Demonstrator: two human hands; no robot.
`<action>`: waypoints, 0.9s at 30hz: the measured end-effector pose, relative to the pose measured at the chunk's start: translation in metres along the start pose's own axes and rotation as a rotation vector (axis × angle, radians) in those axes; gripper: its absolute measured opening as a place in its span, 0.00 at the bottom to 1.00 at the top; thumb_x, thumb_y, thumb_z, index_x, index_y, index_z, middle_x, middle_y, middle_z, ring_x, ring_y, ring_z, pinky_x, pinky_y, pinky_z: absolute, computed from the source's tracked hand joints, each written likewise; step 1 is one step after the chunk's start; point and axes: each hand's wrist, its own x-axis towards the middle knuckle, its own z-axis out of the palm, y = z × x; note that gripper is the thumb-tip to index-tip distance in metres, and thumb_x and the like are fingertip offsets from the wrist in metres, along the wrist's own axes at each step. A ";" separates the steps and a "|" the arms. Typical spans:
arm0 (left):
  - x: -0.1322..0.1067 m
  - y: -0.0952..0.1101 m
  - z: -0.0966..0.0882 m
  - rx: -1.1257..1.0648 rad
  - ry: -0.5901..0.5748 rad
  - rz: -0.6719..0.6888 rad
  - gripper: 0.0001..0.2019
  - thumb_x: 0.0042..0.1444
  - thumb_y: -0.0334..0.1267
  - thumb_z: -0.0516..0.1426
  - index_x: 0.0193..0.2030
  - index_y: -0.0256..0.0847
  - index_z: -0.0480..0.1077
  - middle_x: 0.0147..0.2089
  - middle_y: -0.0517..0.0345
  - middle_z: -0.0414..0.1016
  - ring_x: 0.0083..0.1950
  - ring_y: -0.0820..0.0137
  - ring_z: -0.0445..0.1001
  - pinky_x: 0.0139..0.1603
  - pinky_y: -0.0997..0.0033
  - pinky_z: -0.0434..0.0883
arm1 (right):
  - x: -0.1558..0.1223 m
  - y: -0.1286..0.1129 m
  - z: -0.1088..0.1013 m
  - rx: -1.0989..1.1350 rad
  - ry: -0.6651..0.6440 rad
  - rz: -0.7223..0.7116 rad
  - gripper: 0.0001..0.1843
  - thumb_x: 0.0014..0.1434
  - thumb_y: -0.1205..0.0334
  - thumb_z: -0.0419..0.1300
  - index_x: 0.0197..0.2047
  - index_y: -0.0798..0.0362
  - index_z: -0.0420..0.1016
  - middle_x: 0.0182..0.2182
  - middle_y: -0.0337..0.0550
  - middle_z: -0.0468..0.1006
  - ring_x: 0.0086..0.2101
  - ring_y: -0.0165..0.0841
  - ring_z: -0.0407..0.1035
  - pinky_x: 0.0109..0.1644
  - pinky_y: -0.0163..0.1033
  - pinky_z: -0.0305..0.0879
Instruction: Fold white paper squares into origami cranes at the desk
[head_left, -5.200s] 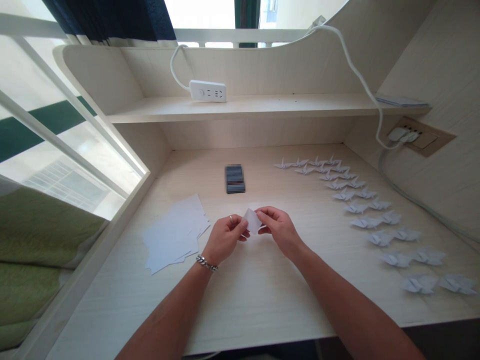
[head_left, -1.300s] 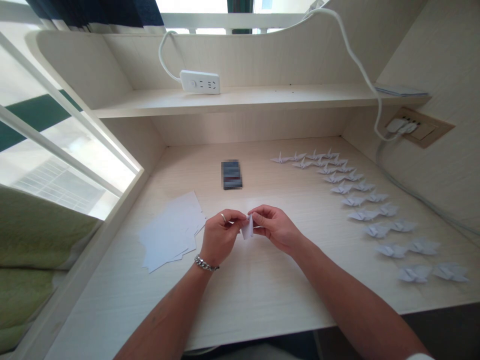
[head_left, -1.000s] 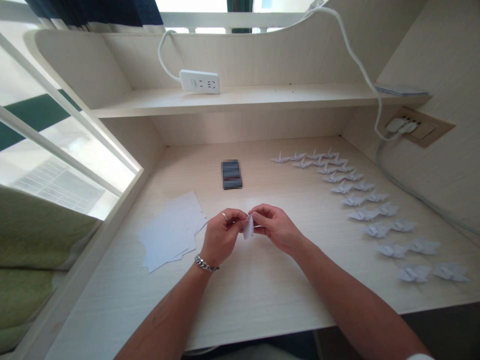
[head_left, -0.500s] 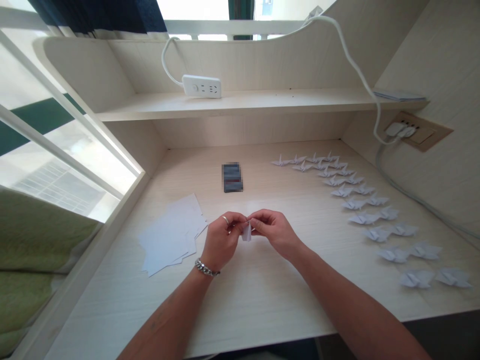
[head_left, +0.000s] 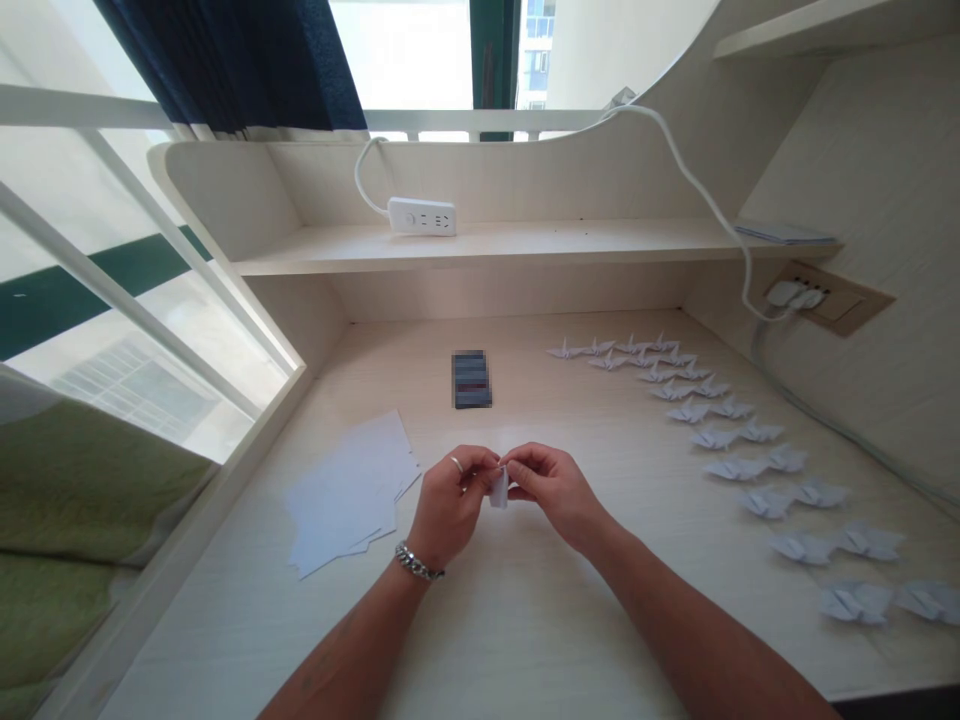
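Observation:
Between my two hands is a small piece of folded white paper, pinched at its top. My left hand, with a ring and a chain bracelet at the wrist, is closed on its left side. My right hand grips it from the right with thumb and forefinger. The fingers cover the upper part of the paper, so its full shape is hidden. Left of my left hand lies a loose pile of white paper sheets. To the right, several white paper cranes stand in rows on the desk.
A dark, blurred-out phone-like object lies beyond my hands on the wooden desk. A white power strip rests on the shelf above. Its cable hangs down to a wall socket at right.
The camera has tilted up a little, so everything sits lower in the picture. My hands keep nearly the same pinch on the folded paper.

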 end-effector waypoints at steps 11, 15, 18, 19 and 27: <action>0.002 0.006 0.000 0.034 0.060 0.005 0.06 0.57 0.39 0.57 0.36 0.39 0.71 0.40 0.53 0.74 0.37 0.70 0.74 0.35 0.72 0.74 | 0.001 0.006 -0.001 -0.153 0.052 -0.100 0.12 0.51 0.52 0.66 0.33 0.53 0.76 0.28 0.41 0.77 0.30 0.33 0.72 0.34 0.41 0.73; 0.003 0.010 -0.001 0.167 0.191 -0.026 0.09 0.53 0.42 0.60 0.34 0.39 0.71 0.35 0.56 0.74 0.35 0.71 0.72 0.33 0.73 0.72 | -0.001 0.008 -0.001 -0.365 0.191 -0.318 0.09 0.57 0.55 0.61 0.36 0.51 0.76 0.33 0.43 0.77 0.32 0.34 0.71 0.34 0.40 0.72; 0.003 0.012 0.000 0.027 0.024 -0.100 0.10 0.55 0.44 0.59 0.34 0.38 0.71 0.31 0.57 0.74 0.30 0.73 0.71 0.32 0.73 0.71 | -0.005 0.008 0.001 -0.533 0.248 -0.493 0.07 0.60 0.59 0.58 0.38 0.49 0.76 0.36 0.44 0.76 0.35 0.35 0.71 0.35 0.40 0.71; 0.003 0.013 0.001 -0.038 -0.035 -0.115 0.10 0.57 0.44 0.58 0.35 0.37 0.71 0.32 0.57 0.74 0.31 0.73 0.71 0.33 0.73 0.71 | -0.006 0.008 0.001 -0.584 0.251 -0.556 0.07 0.61 0.60 0.57 0.38 0.49 0.76 0.36 0.44 0.76 0.36 0.35 0.71 0.36 0.40 0.70; 0.004 0.010 0.005 -0.286 -0.087 -0.171 0.10 0.57 0.42 0.58 0.35 0.35 0.71 0.34 0.55 0.73 0.34 0.71 0.71 0.38 0.69 0.71 | -0.006 0.011 0.002 -0.791 0.203 -0.893 0.10 0.60 0.71 0.56 0.39 0.50 0.77 0.37 0.44 0.78 0.39 0.33 0.72 0.45 0.40 0.70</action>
